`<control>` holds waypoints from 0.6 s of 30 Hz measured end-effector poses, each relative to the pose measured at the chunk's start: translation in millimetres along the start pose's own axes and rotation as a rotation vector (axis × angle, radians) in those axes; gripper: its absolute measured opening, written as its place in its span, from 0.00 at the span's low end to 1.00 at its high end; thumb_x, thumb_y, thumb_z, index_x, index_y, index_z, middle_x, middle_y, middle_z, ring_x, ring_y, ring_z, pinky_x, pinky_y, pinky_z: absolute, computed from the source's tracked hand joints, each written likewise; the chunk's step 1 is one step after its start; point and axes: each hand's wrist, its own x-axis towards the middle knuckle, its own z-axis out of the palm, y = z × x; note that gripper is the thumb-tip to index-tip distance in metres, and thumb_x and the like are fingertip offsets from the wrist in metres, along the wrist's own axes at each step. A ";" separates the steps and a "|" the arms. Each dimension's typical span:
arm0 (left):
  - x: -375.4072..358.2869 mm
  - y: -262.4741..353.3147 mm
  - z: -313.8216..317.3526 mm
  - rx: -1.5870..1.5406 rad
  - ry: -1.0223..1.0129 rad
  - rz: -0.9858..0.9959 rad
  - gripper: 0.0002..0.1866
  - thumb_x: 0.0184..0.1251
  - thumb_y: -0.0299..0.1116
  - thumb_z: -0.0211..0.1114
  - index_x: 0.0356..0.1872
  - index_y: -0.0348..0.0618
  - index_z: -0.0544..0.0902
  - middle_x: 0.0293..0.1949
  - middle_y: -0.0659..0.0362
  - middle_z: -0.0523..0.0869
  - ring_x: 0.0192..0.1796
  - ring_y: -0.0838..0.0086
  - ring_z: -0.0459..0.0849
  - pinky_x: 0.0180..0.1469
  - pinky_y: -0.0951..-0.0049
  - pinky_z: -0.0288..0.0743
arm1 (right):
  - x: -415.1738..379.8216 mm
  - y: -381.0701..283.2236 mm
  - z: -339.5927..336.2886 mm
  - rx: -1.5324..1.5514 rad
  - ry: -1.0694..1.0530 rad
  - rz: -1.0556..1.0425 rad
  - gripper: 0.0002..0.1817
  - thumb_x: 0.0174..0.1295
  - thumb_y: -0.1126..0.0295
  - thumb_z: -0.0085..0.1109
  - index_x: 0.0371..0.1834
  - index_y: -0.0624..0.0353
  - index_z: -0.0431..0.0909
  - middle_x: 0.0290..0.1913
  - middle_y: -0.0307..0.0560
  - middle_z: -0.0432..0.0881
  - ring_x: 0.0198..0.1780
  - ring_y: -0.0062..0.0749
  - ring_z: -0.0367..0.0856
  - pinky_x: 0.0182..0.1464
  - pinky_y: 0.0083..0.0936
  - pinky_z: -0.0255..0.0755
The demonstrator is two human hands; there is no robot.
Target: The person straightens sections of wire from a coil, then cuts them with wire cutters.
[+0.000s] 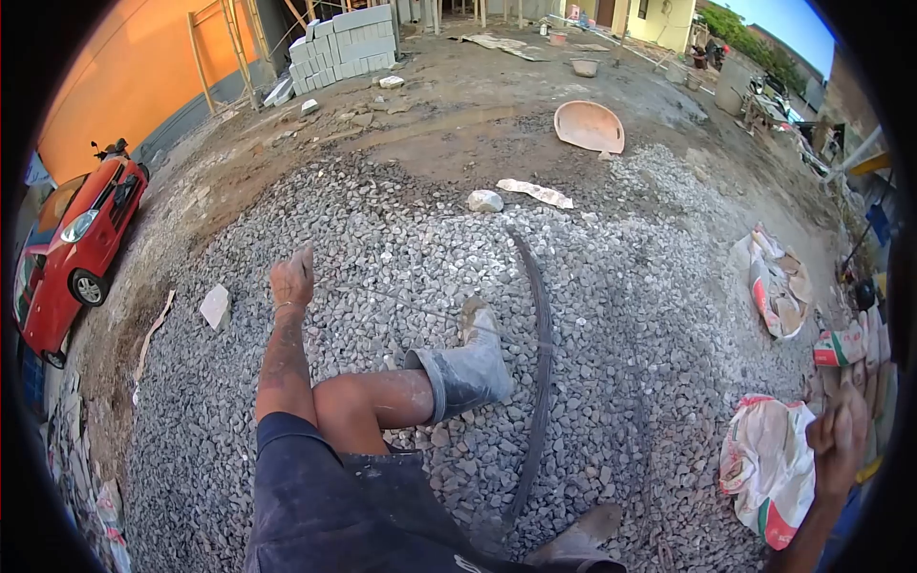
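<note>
My left hand (pixel 291 277) is raised over the gravel (pixel 401 258) at the left, its fingers closed. What it holds, if anything, is too small to tell. A thin dark line, like a wire, runs from near this hand towards a long, slightly curved bundle of dark thin rods or wires (pixel 543 382), which lies on the gravel beside my booted leg (pixel 468 372). At the far right my right hand (pixel 841 439) is up with curled fingers, close in view to a white and red sack (pixel 769 463). Its grip is partly hidden.
A red car (pixel 81 248) stands at the left. Grey blocks (pixel 344 48) are stacked at the back. An orange tub (pixel 589 128) rests on muddy ground. More sacks (pixel 778 286) lie at the right. Loose stones (pixel 485 201) dot the gravel.
</note>
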 end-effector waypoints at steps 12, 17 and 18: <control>-14.8 -18.1 -4.7 0.137 -0.030 -0.128 0.20 0.68 0.43 0.49 0.19 0.42 0.76 0.16 0.50 0.78 0.22 0.55 0.76 0.35 0.59 0.66 | -11.9 -11.8 -45.9 0.009 -0.438 -0.015 0.15 0.66 0.58 0.49 0.29 0.59 0.70 0.32 0.45 0.78 0.30 0.24 0.75 0.28 0.17 0.64; -12.6 -2.8 -11.5 0.071 -0.036 -0.081 0.20 0.68 0.43 0.47 0.21 0.45 0.78 0.18 0.50 0.79 0.25 0.56 0.77 0.37 0.58 0.66 | 6.4 100.8 -69.0 -1.234 -0.929 0.199 0.09 0.52 0.70 0.50 0.33 0.60 0.78 0.33 0.53 0.80 0.36 0.48 0.78 0.41 0.36 0.71; -15.4 -12.3 -10.5 0.113 -0.063 -0.059 0.20 0.68 0.43 0.46 0.21 0.45 0.79 0.20 0.51 0.80 0.26 0.56 0.78 0.37 0.58 0.66 | -12.0 94.7 -43.5 -1.240 -1.206 0.373 0.10 0.55 0.67 0.49 0.33 0.57 0.80 0.35 0.52 0.81 0.38 0.48 0.79 0.43 0.37 0.71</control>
